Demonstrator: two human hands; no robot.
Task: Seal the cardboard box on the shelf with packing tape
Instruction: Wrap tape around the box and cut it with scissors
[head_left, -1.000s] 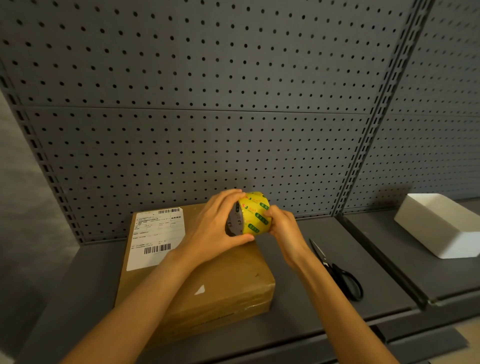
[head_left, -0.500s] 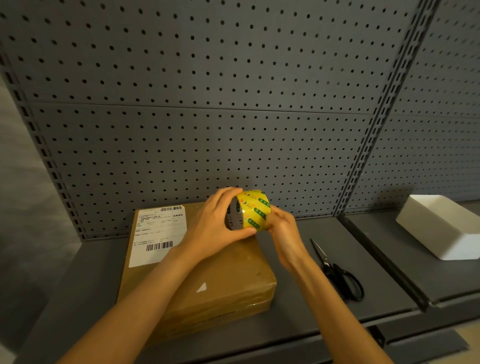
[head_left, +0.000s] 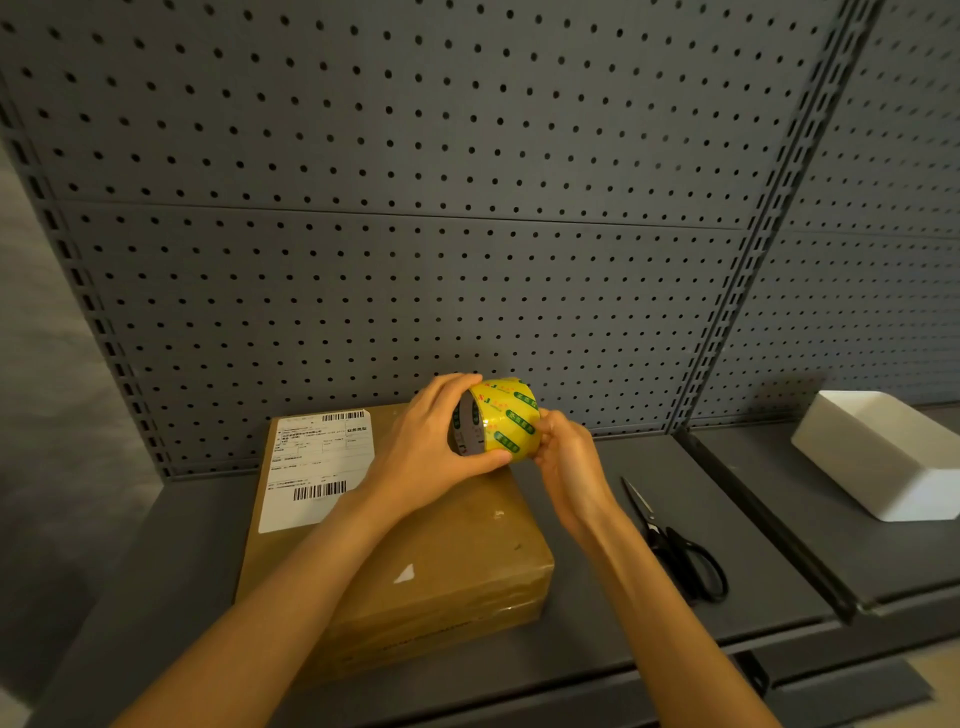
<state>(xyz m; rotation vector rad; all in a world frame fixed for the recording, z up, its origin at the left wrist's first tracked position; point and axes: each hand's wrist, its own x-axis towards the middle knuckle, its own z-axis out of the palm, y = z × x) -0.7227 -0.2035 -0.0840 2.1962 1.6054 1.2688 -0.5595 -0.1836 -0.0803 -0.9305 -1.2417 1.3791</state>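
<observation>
Grey shelf (head_left: 597, 467), pegboard (head_left: 415, 208), cardboard box (head_left: 457, 561)

Grey pegboard wall (head_left: 363, 260) behind dark metal shelving (head_left: 649, 457).

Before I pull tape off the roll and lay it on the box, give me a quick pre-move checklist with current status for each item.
1. Tape roll held firmly: ok, the left hand grips it above the cardboard box.
2. Free tape end found: cannot tell, the right hand pinches at the roll's edge, but no lifted strip shows.
3. Box flat on the shelf: ok, it lies flat, shipping label facing up.
4. Box flaps closed: ok, the top looks flat and shut.
5. Scissors in reach for cutting: ok, they lie on the shelf right of the box.
6. Tape path across the top clear: not ok, both forearms cross above it.
</observation>
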